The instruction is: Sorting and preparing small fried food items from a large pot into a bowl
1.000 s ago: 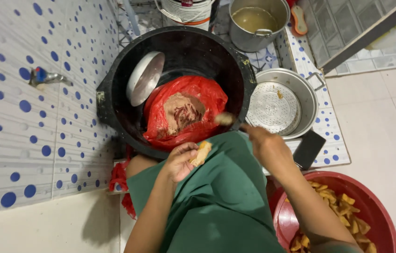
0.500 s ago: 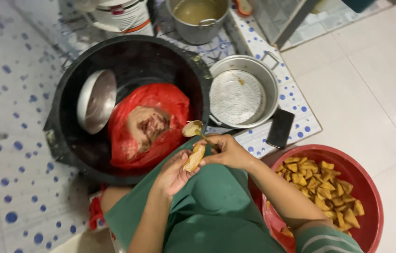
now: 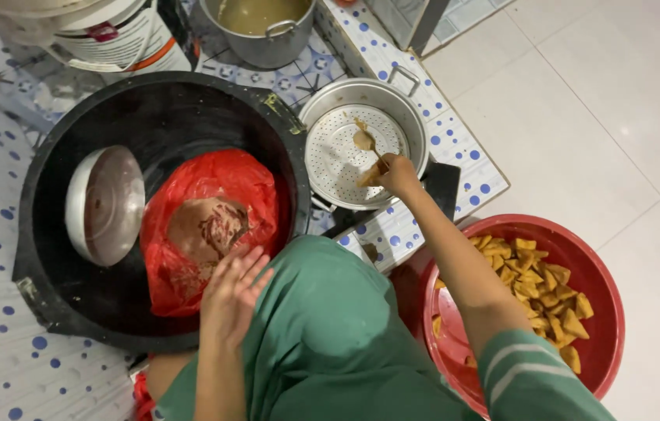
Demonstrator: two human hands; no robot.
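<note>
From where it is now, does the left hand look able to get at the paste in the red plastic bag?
Probably yes. The left hand hovers open just beside the red plastic bag in the big black tub; the bag's mouth lies open, the brown paste exposed, nothing between.

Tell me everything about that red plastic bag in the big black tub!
The crumpled red plastic bag lies open inside the big round black tub, beside a shiny upturned metal bowl. Its mouth is spread wide, showing a brownish paste heaped inside. The thin plastic looks glossy and wrinkled. The person's left hand hovers at its near edge, fingers spread.
</note>
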